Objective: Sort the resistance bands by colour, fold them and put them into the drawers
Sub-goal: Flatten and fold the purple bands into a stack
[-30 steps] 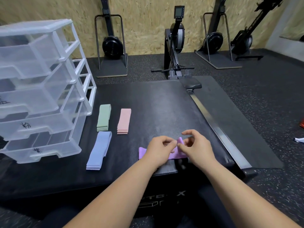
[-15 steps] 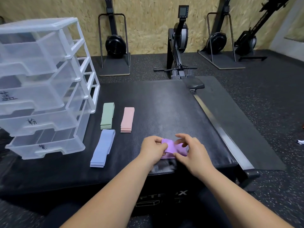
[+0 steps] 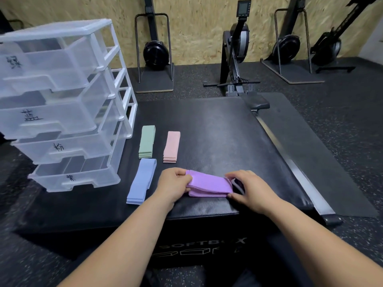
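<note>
Left hand (image 3: 176, 184) pinches left end of purple bands (image 3: 209, 184). Right hand (image 3: 248, 187) curled round right end, thumb at near edge. Grip at both ends probably squares folded layers so pile lies flat.

Purple bands on tabletop (image 3: 207, 125), near edge, between hands. Just left: blue bands (image 3: 142, 181). Farther: green bands (image 3: 147, 141), pink bands (image 3: 171, 146), side by side, apart. One pile per colour, judged staged for drawers.

Drawer unit (image 3: 62, 100) far left. Four labelled drawers pulled out, no bands visible inside.

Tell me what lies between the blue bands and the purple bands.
Head view: the left hand, gripping the purple bands at their left end, sits between them and the blue bands.
</note>
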Demonstrator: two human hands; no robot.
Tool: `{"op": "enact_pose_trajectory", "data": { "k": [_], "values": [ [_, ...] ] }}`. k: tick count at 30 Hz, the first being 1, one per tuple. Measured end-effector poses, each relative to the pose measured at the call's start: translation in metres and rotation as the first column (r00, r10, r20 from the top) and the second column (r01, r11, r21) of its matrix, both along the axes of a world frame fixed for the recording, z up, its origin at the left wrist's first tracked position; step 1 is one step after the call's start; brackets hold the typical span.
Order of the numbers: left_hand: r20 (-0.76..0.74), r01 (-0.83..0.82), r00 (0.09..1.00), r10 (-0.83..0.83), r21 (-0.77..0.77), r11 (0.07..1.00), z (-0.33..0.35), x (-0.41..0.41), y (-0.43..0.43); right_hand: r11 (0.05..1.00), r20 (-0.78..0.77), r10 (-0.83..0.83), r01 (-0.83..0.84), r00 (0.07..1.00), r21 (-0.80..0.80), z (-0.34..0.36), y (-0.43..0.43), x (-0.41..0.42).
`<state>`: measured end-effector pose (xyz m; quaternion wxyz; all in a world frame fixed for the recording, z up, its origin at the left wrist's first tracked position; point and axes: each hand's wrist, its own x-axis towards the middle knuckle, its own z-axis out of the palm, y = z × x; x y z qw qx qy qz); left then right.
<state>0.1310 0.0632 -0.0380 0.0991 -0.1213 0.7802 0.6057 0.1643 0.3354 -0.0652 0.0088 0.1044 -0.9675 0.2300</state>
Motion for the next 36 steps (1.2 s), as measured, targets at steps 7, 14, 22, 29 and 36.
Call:
{"op": "enact_pose_trajectory", "data": {
  "k": [7, 14, 22, 29, 36],
  "values": [
    [-0.047, 0.031, 0.998, -0.044, -0.242, 0.97, -0.016, 0.0, -0.015, 0.99, 0.002, 0.091, -0.091, 0.996, 0.111, 0.002, -0.012, -0.008],
    [-0.115, 0.191, 0.929, -0.351, -0.664, 0.723, -0.024, 0.002, -0.014, 0.98, -0.03, 0.124, -0.117, 0.992, 0.161, 0.001, -0.012, -0.006],
    [-0.242, 0.134, 0.721, -0.65, -0.871, 0.473, -0.028, -0.008, -0.017, 0.997, -0.087, -0.021, 0.027, 0.996, 0.076, -0.007, -0.02, 0.001],
    [-0.192, 0.147, 0.736, -0.649, -0.891, 0.43, -0.029, -0.002, -0.012, 0.966, 0.13, -0.247, 0.232, 0.96, 0.117, 0.002, -0.04, -0.001],
    [-0.193, 0.142, 0.772, -0.606, -0.876, 0.46, -0.026, -0.002, -0.007, 0.913, 0.3, -0.404, 0.4, 0.864, 0.079, 0.017, -0.055, -0.018]
  ]
}}
